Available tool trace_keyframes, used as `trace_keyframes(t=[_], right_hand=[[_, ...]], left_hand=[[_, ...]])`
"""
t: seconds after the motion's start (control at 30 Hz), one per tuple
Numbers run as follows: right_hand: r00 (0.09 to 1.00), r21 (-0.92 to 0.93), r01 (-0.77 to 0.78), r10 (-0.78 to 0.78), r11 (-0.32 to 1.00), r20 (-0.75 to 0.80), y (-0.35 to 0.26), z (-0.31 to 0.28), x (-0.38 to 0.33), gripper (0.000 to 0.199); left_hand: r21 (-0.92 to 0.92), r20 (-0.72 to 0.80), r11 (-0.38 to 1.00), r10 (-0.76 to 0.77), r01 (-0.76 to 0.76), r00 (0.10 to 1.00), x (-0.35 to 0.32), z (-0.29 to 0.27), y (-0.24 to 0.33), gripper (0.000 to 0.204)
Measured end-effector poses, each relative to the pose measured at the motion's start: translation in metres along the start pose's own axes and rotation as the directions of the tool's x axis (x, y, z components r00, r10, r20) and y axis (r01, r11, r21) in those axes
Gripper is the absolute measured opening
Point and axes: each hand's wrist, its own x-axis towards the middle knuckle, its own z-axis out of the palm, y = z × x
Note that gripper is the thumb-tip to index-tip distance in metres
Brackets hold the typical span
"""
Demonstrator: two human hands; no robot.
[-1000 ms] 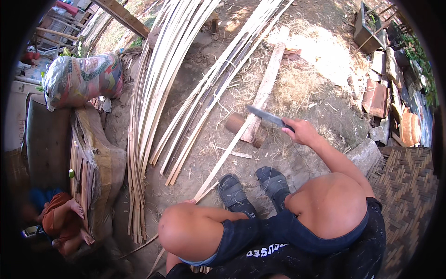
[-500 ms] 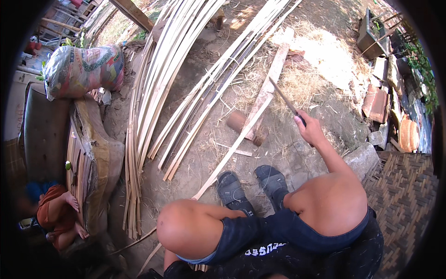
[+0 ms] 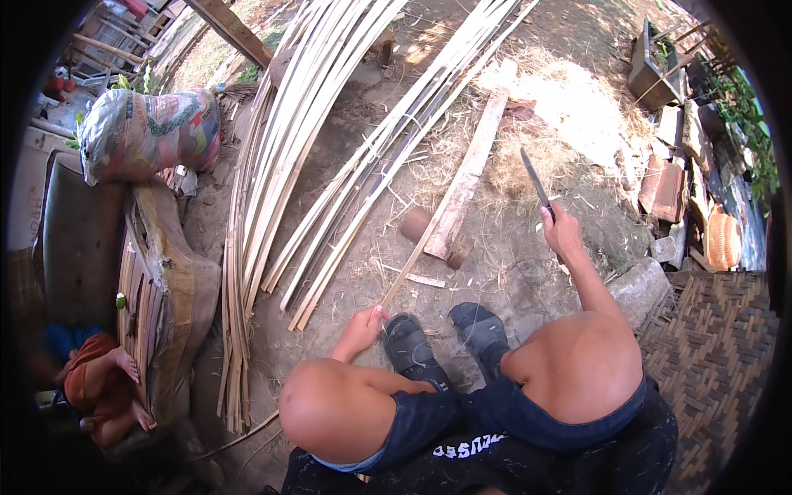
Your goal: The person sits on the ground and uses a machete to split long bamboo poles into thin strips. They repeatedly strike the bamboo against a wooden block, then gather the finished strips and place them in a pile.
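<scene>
Plenty look cut, this one seems unfinished

Left hand (image 3: 360, 331) here pinches a narrow, pale wooden strip (image 3: 407, 272), fairly straight, its far part reaching a long flat pale wooden plank (image 3: 472, 175). Right hand (image 3: 564, 234) grips a dark-handled metal knife (image 3: 535, 176) (blade clear). Beyond, long pale strips (image 3: 289, 140) seem done; can't tell what's left.

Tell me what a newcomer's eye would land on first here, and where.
First, the fan of long pale strips sweeping down from the top edge, left of centre. Next, the knife in the right hand, right of centre, and the thin strip held in the left hand near the left sandal. Lastly, the bulging, colourful sack at upper left.
</scene>
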Motion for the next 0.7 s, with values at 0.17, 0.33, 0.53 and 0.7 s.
trace_keyframes(t=[0.17, 0.33, 0.53, 0.7], right_hand=[[0.717, 0.002, 0.639, -0.597, 0.769, 0.361, -0.062, 0.038, -0.079, 0.043], [0.911, 0.066, 0.357, -0.362, 0.932, 0.197, -0.028, 0.042, -0.049, 0.043], [0.822, 0.005, 0.497, -0.472, 0.868, 0.318, -0.032, 0.034, -0.053, 0.046], [0.926, 0.035, 0.309, -0.309, 0.950, 0.219, -0.021, 0.023, -0.034, 0.045]], left_hand=[[-0.260, 0.249, 0.918, -0.236, 0.300, 0.939, 0.036, 0.002, 0.052, 0.050], [-0.321, 0.322, 0.849, -0.318, 0.419, 0.892, 0.003, -0.016, 0.052, 0.052], [-0.326, 0.333, 0.843, -0.322, 0.429, 0.886, -0.005, -0.024, 0.034, 0.051], [-0.278, 0.325, 0.845, -0.365, 0.457, 0.872, -0.001, -0.020, 0.040, 0.051]])
